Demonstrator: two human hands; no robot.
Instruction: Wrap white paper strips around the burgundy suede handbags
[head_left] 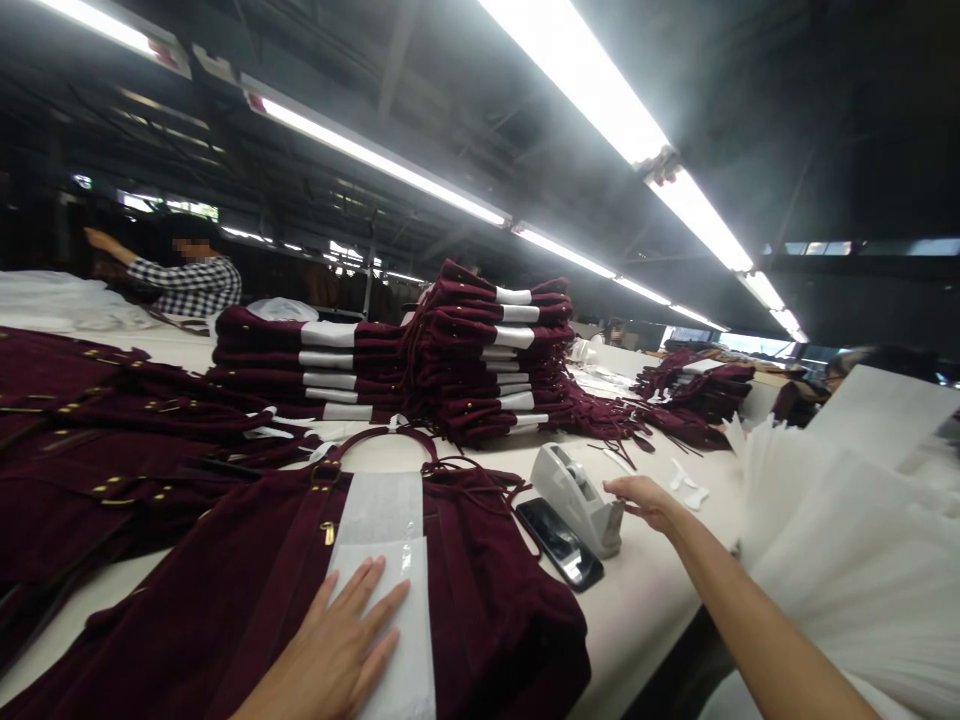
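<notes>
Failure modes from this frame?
1. The black phone lies against the grey tape dispenser, where the right hand is; a tug on the dispenser could knock or scratch it.
2. The white paper band seems held flat by the left hand; lifting early might let it shift.
3. The tall stack of folded maroon bags looks uneven and could slump.

The left hand (330,630) lies spread on a white paper band (382,520) across a maroon bag (247,600). The right hand (639,497) is at the near end of a grey tape dispenser (581,495), perhaps touching it. A black phone (559,543) lies just beside the dispenser. Banded maroon stacks (491,350) stand behind, and white sheets (855,540) fan out at the right.
</notes>
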